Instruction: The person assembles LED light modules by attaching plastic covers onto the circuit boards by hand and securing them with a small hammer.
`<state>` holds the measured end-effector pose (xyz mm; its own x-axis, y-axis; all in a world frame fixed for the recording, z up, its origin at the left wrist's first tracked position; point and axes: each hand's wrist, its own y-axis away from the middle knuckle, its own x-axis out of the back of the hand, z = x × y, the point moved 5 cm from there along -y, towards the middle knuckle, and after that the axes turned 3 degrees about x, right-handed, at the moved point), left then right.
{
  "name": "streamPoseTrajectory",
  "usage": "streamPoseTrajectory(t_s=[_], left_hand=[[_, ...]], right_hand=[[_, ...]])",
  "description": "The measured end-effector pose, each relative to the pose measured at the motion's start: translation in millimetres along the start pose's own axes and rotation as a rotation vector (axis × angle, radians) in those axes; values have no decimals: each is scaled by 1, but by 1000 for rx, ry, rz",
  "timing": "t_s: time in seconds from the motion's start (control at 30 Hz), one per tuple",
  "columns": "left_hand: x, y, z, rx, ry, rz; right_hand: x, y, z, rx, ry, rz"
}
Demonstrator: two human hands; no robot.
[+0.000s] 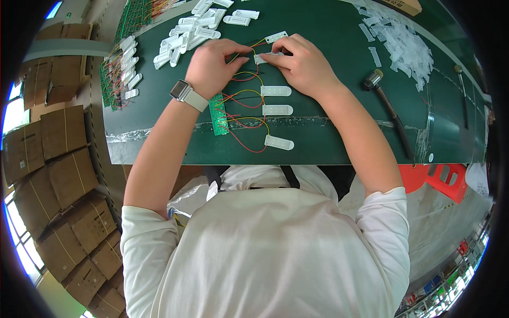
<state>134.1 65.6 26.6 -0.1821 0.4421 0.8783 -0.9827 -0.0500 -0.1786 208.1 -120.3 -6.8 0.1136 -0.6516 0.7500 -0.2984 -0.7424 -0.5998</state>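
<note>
The right grip [306, 64] pinches a white casing [260, 59]; whether the left grip [213, 64] holds wires [258, 44], I cannot tell.

The counter [339, 24] is dark green. Near centre, the circuit board [218, 117] is bright green; its wires [246, 126] show red, yellow and black. Wired casings [276, 91] and the casing pile [185, 38] at 11 o'clock are white. The stool [450, 180] at 3 o'clock is red.

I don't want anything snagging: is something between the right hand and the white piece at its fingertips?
Nothing visible is: the right hand's fingertips appear to be right on the white piece. Thin wires show by the piece's left end, on the left hand's side.
</note>
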Motion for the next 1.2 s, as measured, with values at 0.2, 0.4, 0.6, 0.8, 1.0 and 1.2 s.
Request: streamPoseTrajectory(t_s=[0.2,0.4,0.6,0.8,1.0,1.2], left_hand=[[-17,-1,3,172,180,-92],[-21,1,9,145,42,-19],[-25,7,9,173,-72,101],[-28,13,14,179,-132,132],[-28,10,11,245,-103,55],[-26,11,7,315,-111,14]], right_hand=[[2,-1,1,-63,-4,-1],[0,0,3,-72,-31,2],[-1,-2,5,-95,-92,-35],[4,-7,6,-113,-184,-14],[2,-4,8,-103,-167,-21],[3,-4,8,-159,-147,-5]])
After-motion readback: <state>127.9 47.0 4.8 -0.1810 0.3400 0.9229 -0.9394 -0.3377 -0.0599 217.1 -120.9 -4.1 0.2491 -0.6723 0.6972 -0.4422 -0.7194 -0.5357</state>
